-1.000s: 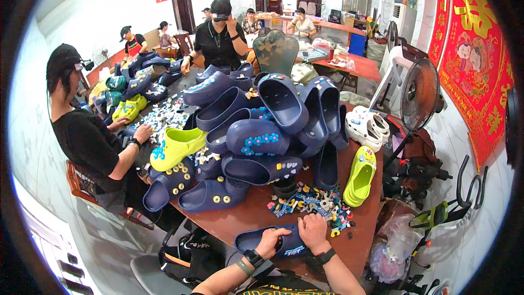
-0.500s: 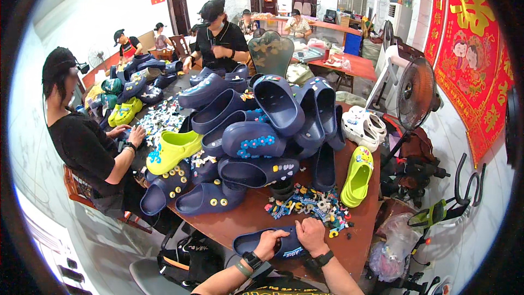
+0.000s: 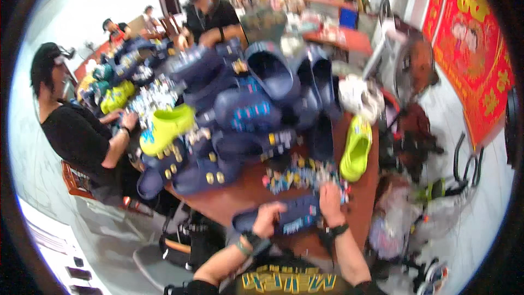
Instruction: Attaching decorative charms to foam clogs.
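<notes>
A navy blue clog point(image 3: 297, 214) with small charms on its side lies at the table's near edge in front of me. My left hand point(image 3: 268, 219) is closed on the clog near its open heel end. My right hand point(image 3: 331, 203) is just past the toe end, its fingertips at the near edge of a pile of small colourful shoe charms point(image 3: 297, 176). Motion smears those fingers, so I cannot make out whether they hold anything. A lime green clog point(image 3: 357, 150) stands at the table's right edge, beyond my right hand.
A heap of navy clogs point(image 3: 245, 110) covers the middle of the red-brown table point(image 3: 234, 203). A lime clog point(image 3: 165, 129) lies at its left. White clogs point(image 3: 360, 97) sit at the right edge, near a standing fan point(image 3: 419, 64). A co-worker point(image 3: 82, 125) sits at left; another point(image 3: 210, 13) is across the table.
My view has shifted and blurred. My right hand has moved off the clog's top towards the charm pile. My left hand stays at the clog, which now sits higher in view.
</notes>
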Demonstrator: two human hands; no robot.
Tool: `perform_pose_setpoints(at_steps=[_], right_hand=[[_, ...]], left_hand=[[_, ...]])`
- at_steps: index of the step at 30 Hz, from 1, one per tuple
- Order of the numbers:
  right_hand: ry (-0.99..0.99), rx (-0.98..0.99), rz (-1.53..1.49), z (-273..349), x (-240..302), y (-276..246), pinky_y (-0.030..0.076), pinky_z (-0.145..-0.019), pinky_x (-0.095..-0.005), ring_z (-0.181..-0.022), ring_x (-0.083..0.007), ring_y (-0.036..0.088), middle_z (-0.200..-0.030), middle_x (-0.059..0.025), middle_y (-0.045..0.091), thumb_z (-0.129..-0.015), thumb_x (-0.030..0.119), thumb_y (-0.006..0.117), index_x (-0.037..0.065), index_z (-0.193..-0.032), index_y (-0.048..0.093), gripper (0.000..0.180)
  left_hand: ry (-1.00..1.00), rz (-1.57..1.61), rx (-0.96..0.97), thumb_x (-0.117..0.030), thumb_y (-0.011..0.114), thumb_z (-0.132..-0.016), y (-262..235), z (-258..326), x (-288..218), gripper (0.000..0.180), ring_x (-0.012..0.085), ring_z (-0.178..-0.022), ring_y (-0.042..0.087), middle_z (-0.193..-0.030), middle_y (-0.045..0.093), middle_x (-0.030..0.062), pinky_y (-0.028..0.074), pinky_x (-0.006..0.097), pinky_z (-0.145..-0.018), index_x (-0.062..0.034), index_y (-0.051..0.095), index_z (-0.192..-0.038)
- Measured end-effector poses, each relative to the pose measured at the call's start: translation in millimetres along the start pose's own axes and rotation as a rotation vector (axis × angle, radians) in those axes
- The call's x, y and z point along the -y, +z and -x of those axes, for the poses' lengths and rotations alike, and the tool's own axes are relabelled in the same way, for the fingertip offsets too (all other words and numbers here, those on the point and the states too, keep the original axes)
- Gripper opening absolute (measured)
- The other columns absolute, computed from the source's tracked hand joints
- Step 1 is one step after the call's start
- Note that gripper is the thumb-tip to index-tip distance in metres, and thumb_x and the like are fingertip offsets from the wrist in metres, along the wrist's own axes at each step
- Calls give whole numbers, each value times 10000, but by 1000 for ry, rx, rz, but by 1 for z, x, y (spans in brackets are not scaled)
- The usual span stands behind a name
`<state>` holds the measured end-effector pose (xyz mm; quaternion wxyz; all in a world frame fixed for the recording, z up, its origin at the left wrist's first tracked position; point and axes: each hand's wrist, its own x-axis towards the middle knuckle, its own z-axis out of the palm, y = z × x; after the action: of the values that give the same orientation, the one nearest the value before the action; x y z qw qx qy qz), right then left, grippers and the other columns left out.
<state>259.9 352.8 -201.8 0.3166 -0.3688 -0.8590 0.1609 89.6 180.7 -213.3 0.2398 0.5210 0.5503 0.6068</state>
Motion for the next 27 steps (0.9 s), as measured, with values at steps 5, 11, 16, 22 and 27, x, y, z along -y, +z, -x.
perform_pose_setpoints(at_steps=[5, 11, 16, 22, 27], right_hand=[[264, -30, -334, -3, 20, -19, 444, -767, -395, -879, -342, 563, -909, -179, 605, -967, 153, 441, 1, -935, 583, 211], [104, -5, -406, 3, 43, -19, 434, -886, -361, -993, -309, 547, -1042, -130, 593, -883, 91, 566, 16, -1041, 601, 179], [-206, 74, -130, 4, 57, -3, 422, -916, -413, -1044, -331, 505, -1139, -124, 547, -812, 78, 639, 47, -1059, 621, 249], [-389, -93, -121, 15, 57, 4, 441, -784, -424, -876, -334, 545, -924, -125, 580, -766, 107, 702, 56, -855, 608, 139], [-252, -40, -66, -5, 37, 11, 343, -621, -443, -681, -352, 443, -673, -152, 421, -854, 87, 588, 25, -631, 423, 284]], left_hand=[[-946, 1123, -399, -145, 610, -816, -23, -44, -30, 147, 211, -823, 656, -905, 670, 114, 532, 335, -783, -2, 628, -849], [-951, 1041, -425, -110, 652, -790, -10, -47, -16, 104, 178, -774, 638, -853, 661, 68, 509, 289, -753, -26, 637, -849], [23, -400, 48, -143, 643, -832, -26, -10, 6, 309, 200, -890, 604, -957, 647, 64, 469, 315, -837, -4, 624, -1108], [-704, 177, 61, -316, 605, -913, 9, 0, -20, 345, 97, -850, 519, -949, 620, -4, 459, 286, -771, -25, 633, -1098], [-652, 99, 148, -333, 615, -909, 24, -24, -26, 330, 72, -686, 444, -742, 549, -70, 406, 274, -599, -5, 636, -883]])
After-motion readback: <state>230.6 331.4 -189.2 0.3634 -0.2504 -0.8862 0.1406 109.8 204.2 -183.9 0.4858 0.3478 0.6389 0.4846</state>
